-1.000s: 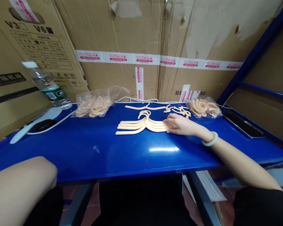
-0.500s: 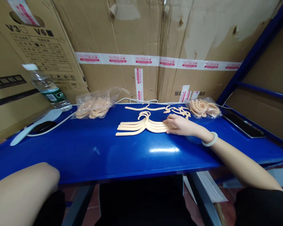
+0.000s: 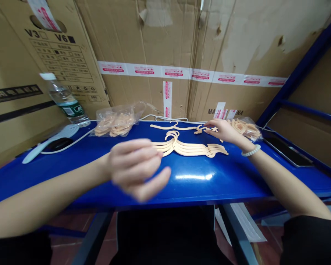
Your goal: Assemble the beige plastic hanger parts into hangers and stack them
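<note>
Several peach-coloured clothes hangers (image 3: 191,148) lie fanned in a stack on the blue table, hooks pointing away from me. My left hand (image 3: 138,167), blurred by motion, is in the air in front of the stack's left arms and hides part of them; its fingers are loosely curled, the thumb apart, and nothing shows in them. Behind the stack, my right hand (image 3: 223,130) reaches over small peach plastic pieces (image 3: 200,129), fingers and thumb apart. A few short curved pieces (image 3: 217,149) sit at the stack's right end. One separate hanger (image 3: 173,127) lies farther back.
Plastic bags of peach parts stand at the back left (image 3: 116,123) and back right (image 3: 245,129). On the left are a water bottle (image 3: 68,105), a pale-handled brush (image 3: 51,141) and a black oval object (image 3: 59,144). A phone (image 3: 288,151) lies right. Cardboard (image 3: 151,44) walls the back.
My left hand has come up from the lower left to the front of the hangers. My right hand has left the stack's right end and moved back to the small pieces.
</note>
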